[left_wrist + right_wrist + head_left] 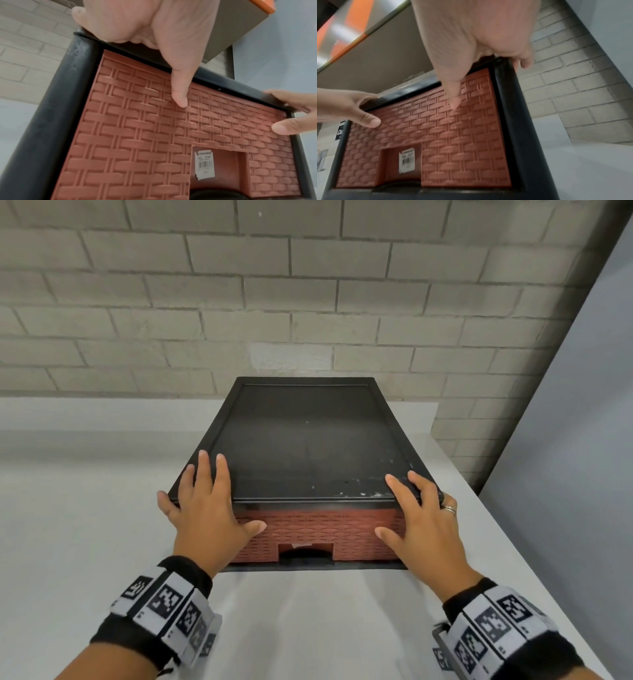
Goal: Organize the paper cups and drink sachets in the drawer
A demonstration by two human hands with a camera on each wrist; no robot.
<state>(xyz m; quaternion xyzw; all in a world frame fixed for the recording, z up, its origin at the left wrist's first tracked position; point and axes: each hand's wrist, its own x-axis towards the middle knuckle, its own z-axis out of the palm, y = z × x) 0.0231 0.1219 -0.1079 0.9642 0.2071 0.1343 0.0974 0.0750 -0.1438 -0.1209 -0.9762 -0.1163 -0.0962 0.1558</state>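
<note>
A black drawer unit (308, 440) stands on the white table, with its red-brown woven-pattern drawer front (308, 529) pushed in flush. My left hand (209, 501) lies on the unit's front left corner, fingers flat on the top and thumb (180, 94) against the drawer front. My right hand (416, 508) lies the same way on the front right corner, its thumb (453, 100) on the drawer front. A handle recess (306, 553) with a barcode sticker (205, 165) sits low in the middle. No cups or sachets are in view.
The white table (85, 508) stretches to the left and in front of the unit. A pale brick wall (308, 285) stands right behind it. A grey panel (565, 440) rises on the right, past the table's right edge. A shelf with an orange edge (347, 44) hangs overhead.
</note>
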